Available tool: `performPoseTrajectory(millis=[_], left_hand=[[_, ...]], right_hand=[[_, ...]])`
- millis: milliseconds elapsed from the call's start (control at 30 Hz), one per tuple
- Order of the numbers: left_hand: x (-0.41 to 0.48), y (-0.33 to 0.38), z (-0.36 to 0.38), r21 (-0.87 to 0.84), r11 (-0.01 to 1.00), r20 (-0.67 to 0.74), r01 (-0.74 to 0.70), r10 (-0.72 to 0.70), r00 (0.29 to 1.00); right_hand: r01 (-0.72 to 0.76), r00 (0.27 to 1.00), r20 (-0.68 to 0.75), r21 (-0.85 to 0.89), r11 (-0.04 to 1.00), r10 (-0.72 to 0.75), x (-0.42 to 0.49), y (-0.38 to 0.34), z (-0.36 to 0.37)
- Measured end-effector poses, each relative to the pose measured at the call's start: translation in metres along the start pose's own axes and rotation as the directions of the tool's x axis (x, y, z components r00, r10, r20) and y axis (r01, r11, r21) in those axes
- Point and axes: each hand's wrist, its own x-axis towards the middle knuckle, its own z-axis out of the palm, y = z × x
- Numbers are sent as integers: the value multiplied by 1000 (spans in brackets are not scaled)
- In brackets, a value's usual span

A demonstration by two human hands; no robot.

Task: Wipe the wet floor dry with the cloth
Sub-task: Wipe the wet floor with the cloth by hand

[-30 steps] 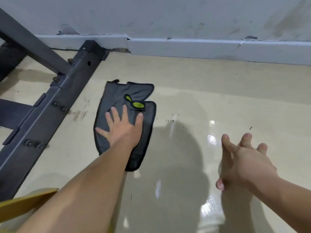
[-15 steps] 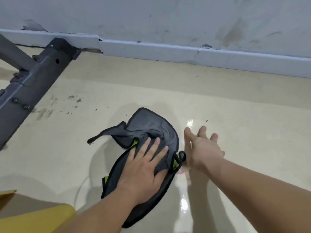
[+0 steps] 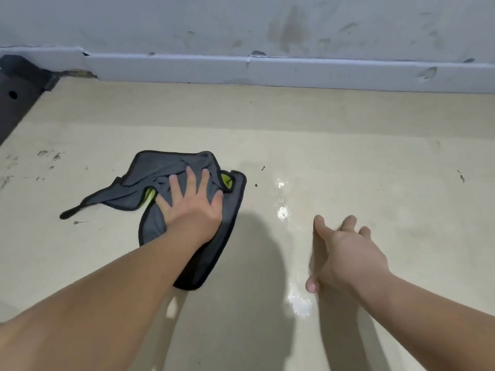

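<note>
A grey cloth (image 3: pixel 160 172) with black edging and a lime-green patch lies crumpled on the cream floor. My left hand (image 3: pixel 194 207) presses flat on its middle, fingers spread, and my forearm covers its near end. A thin corner of the cloth trails off to the left. To the right of the cloth, a wet patch (image 3: pixel 282 211) shines on the floor, and a second glint (image 3: pixel 300 306) shows nearer to me. Beside that wet strip my right hand (image 3: pixel 345 253) is low over the floor, fingers apart, holding nothing.
A grey wall with a chipped skirting board (image 3: pixel 294 72) runs across the back. The end of a dark metal frame (image 3: pixel 16 103) stands at the far left. Small dark specks (image 3: pixel 48 155) mark the floor left of the cloth.
My left hand has slid the cloth rightward, away from the metal frame, and the cloth has bunched up. My right hand, next to the cloth half a second ago, now sits farther right.
</note>
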Motion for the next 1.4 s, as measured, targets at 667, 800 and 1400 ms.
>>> performPoseTrajectory(millis=[667, 800, 1400], left_hand=[[31, 98, -6, 173, 720, 31, -672, 678, 735], [41, 51, -14, 72, 977, -4, -199, 200, 980], [-126, -30, 53, 172, 668, -64, -724, 741, 669]], right_hand=[[-38, 999, 2, 143, 989, 38, 5, 4, 6], [-63, 998, 28, 153, 986, 60, 7, 2, 2], [29, 999, -12, -16, 999, -30, -20, 34, -6]])
